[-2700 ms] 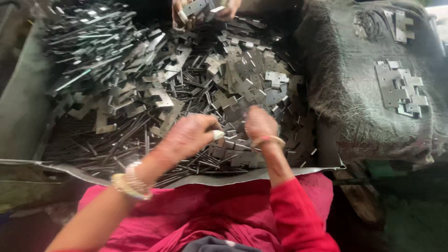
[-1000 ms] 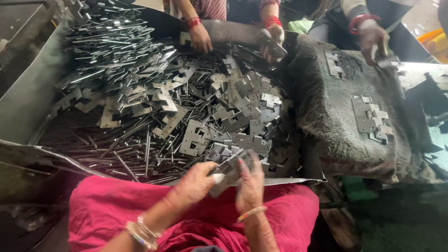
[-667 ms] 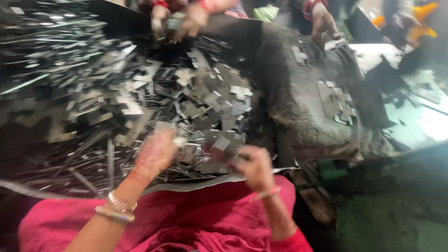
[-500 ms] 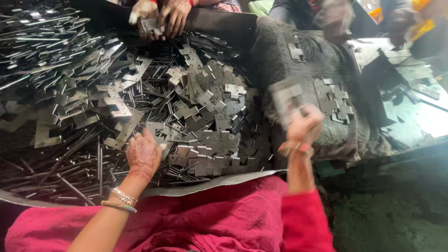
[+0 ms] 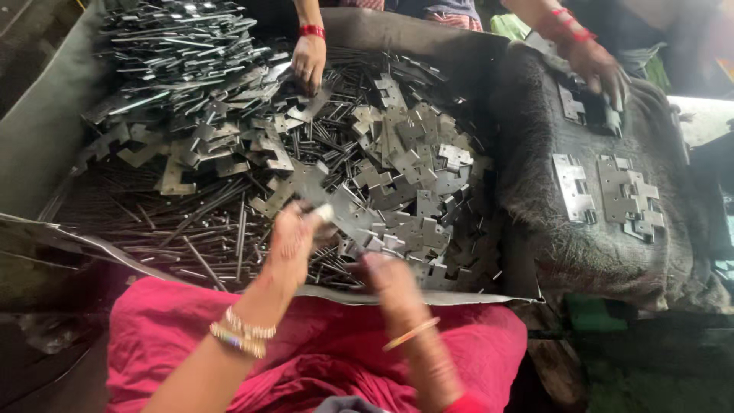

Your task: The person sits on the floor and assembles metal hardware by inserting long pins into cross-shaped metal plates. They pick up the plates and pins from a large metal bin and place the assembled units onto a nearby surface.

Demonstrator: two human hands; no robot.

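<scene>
one grey hinge leaf [image 5: 344, 218] sits pinched in the left hand [image 5: 294, 233] over the near heap of stamped plates [image 5: 405, 176]; right hand [image 5: 390, 279] curls beside it, grip unclear; seemingly mid-assembly, needing a pin [image 5: 241, 233] aligned next.

Grey metal hinge plate [image 5: 330, 208], tilted over pile

No packages, labels, signs or screens in view.
</scene>
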